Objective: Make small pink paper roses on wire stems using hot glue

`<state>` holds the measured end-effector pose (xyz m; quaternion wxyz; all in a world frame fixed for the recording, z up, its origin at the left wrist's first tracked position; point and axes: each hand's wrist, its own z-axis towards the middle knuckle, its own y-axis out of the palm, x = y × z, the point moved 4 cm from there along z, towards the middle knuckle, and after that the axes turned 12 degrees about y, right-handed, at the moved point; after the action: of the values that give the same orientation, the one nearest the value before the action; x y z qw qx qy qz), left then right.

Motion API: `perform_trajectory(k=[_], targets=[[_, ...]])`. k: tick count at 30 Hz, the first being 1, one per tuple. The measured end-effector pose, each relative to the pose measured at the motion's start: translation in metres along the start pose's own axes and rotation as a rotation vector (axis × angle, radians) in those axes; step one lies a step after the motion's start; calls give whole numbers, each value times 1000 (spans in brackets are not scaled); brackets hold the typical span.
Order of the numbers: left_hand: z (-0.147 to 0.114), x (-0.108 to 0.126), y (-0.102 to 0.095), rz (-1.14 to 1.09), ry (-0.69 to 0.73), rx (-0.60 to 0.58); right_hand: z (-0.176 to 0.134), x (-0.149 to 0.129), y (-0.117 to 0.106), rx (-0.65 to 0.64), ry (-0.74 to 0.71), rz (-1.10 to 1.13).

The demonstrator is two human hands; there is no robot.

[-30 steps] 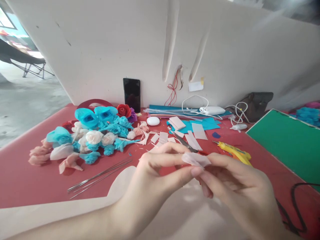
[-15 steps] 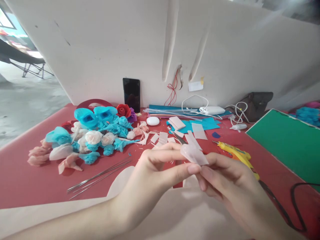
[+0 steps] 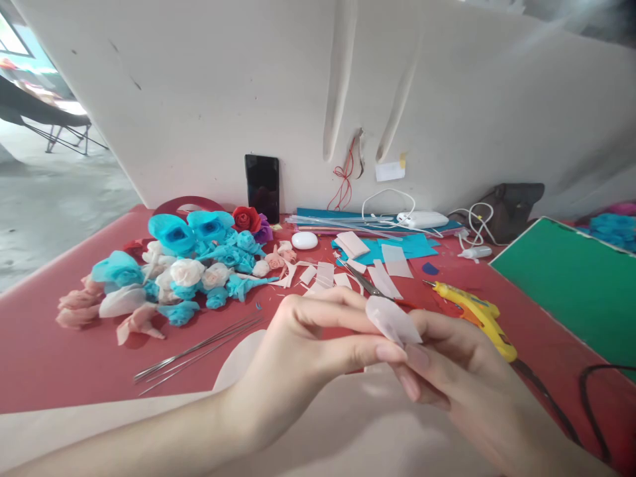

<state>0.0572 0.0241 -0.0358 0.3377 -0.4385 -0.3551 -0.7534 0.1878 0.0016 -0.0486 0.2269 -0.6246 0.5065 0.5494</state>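
A pale pink, petal-shaped piece of crepe paper [image 3: 392, 319] is held up between both hands, its upper edge rounded. My left hand [image 3: 318, 351] pinches its lower left side between thumb and fingers. From the right, my right hand [image 3: 457, 358] grips the lower corner, thumb close against the left thumb. Behind the paper lie scissors [image 3: 365, 278], partly hidden by the fingers. Cut pieces of pale paper [image 3: 325, 275] are scattered beyond the hands.
Blue, white and pink paper flowers [image 3: 186, 273] are heaped at left, with metal wires [image 3: 199, 348] before them. A yellow glue gun [image 3: 472, 311] lies at right near a green board [image 3: 576, 285]. A phone [image 3: 262, 189] leans on the wall beyond a white case [image 3: 305, 240].
Both hands have shifted slightly right and down with the paper piece. The paper has turned a little, and more of the scissors shows behind it.
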Motion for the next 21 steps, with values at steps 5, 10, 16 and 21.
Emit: perform_trajectory(k=[5,10,16,21], targets=[[-1,-1,-1,-11,16,-2,0,1,0,-10,24,20],[-2,-1,0,-31,14,-16,1,-1,3,-18,41,36],[-3,-8,0,-62,-86,17,2,-1,5,7,25,48],[-2,-13,1,-130,-149,96,2,2,3,15,-51,-5]])
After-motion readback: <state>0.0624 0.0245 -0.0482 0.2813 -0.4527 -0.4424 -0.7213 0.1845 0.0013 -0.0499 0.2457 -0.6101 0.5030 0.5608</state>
